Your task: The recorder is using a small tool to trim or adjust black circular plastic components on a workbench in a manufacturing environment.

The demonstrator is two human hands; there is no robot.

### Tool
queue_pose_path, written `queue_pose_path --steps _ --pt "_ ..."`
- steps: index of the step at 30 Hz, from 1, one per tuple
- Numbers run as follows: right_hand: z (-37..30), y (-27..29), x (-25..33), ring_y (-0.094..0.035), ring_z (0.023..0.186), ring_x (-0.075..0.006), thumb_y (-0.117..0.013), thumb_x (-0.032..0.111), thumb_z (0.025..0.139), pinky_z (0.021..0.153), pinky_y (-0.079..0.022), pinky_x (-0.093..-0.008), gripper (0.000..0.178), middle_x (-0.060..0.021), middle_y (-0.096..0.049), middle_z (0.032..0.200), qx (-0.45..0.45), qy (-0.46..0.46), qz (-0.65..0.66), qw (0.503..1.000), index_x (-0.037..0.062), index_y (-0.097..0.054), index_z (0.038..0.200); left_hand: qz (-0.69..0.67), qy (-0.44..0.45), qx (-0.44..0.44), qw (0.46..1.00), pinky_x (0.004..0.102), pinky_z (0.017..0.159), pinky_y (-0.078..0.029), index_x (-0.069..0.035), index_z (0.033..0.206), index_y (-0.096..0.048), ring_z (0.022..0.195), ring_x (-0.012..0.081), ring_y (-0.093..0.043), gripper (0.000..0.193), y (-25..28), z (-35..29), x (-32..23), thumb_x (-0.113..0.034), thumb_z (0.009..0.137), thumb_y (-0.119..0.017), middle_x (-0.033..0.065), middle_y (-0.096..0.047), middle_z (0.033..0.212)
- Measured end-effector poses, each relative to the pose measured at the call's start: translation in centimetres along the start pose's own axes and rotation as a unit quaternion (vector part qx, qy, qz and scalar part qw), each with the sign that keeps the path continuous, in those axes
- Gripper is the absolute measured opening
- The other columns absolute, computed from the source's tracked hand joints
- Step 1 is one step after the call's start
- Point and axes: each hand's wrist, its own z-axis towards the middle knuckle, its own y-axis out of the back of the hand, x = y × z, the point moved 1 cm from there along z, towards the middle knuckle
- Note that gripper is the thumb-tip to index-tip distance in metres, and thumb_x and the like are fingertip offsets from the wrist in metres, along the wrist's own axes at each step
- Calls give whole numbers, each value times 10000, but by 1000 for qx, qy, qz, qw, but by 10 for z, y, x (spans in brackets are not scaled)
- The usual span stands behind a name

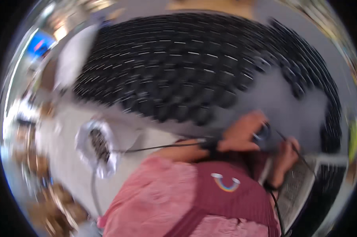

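Observation:
My left hand [241, 133] is closed on a small dark round piece [262, 132] with a shiny rim, held just above the near side of the grey tabletop [281, 94]. Close by on the right, my right hand [287, 155] is closed around a thin dark stick-like tool [282, 136], its tip toward the piece. Motion blur hides the tool's exact kind. Each wrist wears a dark band, and a thin black cable [158, 147] runs left from the left one.
Rows of dark rounded pieces [174, 67] cover much of the table, with more along its right side. A bin with a white liner [83, 140] holds dark scraps at lower left. A black container [324, 185] stands at lower right. A white sheet-like object [73, 57] is at far left.

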Motion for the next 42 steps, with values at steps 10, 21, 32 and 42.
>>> queue_pose_path --steps 10,21,32,42 --pt "-35 -22 31 -581 699 -100 -550 161 1020 665 -474 -260 153 -75 -697 840 150 -2 88 985 28 -627 1015 -35 5 0 999 464 1082 -405 -9 1363 -491 1292 406 -517 742 1 5 3 -177 734 -847 229 -532 1397" --pt "-44 -38 47 -596 734 -105 -586 80 983 658 -475 -261 119 -55 -671 846 233 21 -5 972 9 -658 921 -23 10 15 1000 488 1061 -415 -38 1051 -575 1237 435 -546 454 4 6 9 -172 721 -856 228 -566 1380" --pt "-30 -54 49 -594 707 -255 -646 39 916 688 -468 -364 63 -95 -658 815 231 245 -122 934 35 -669 974 -9 11 16 1000 529 1091 -421 -33 980 -598 1187 407 -596 394 3 7 2 -182 713 -847 233 -600 1330" --pt "-15 -50 74 -613 718 -331 -682 65 887 637 -479 -410 65 -114 -630 774 245 286 -278 884 48 -622 868 -5 -2 12 1000 557 1088 -423 -23 947 -587 1197 403 -601 364 2 9 -2 -179 731 -835 251 -599 1322"
